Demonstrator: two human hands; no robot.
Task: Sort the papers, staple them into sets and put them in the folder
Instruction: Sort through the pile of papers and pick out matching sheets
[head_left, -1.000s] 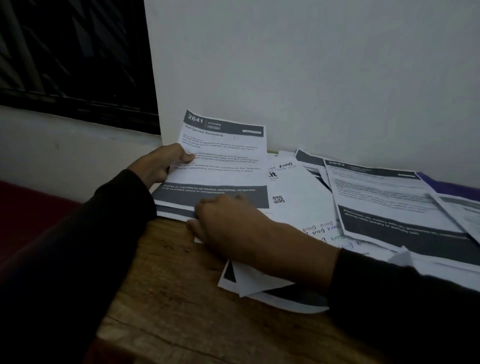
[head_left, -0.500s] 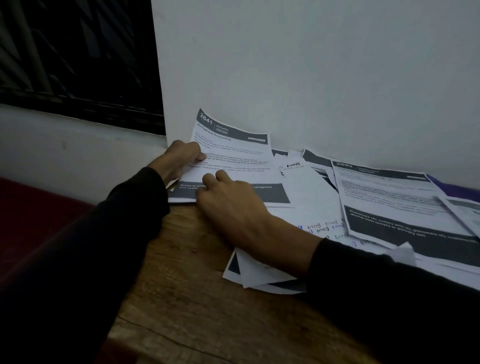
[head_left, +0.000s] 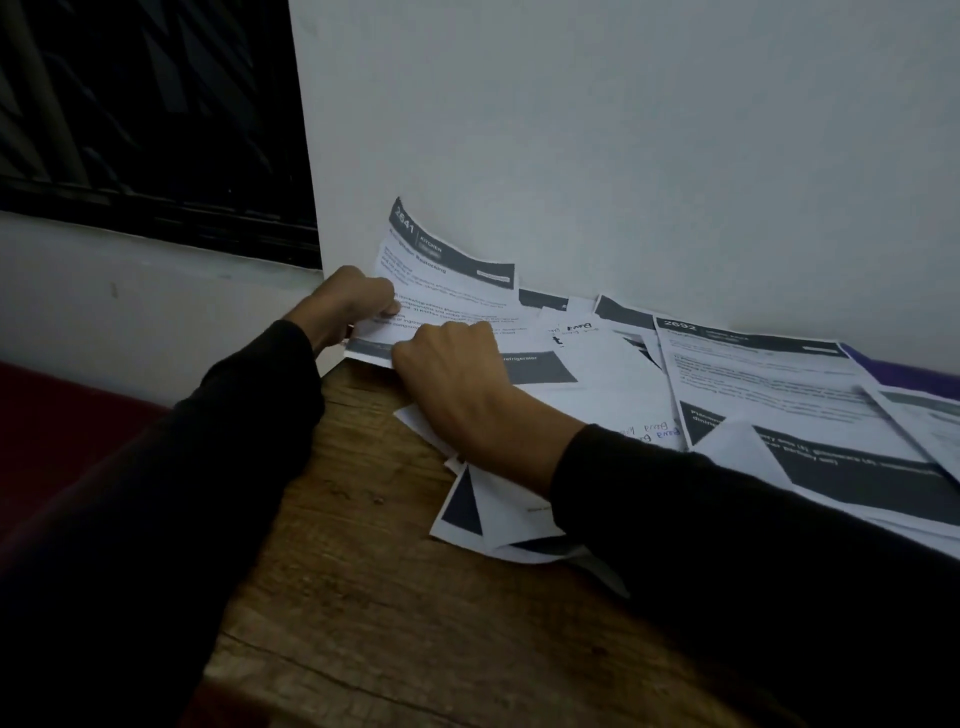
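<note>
A printed sheet numbered 2641 (head_left: 447, 270) leans against the white wall at the table's far left corner, its top curling up. My left hand (head_left: 348, 301) grips its left edge with curled fingers. My right hand (head_left: 457, 384) grips its lower edge, fingers curled over the paper. Loose printed sheets (head_left: 613, 384) spread to the right across the wooden table (head_left: 363, 597). A sheet numbered 2692 (head_left: 769, 384) lies on top at the right. A purple folder edge (head_left: 904, 371) shows under the papers by the wall.
The white wall (head_left: 623, 130) stands right behind the papers. A dark window (head_left: 145, 114) is at the upper left. The table's left edge drops off near my left forearm; a dark red surface (head_left: 62, 415) lies below it.
Both hands have pushed sheet 2641 farther back against the wall, so its top now bends upward. My right hand has moved up onto its lower edge.
</note>
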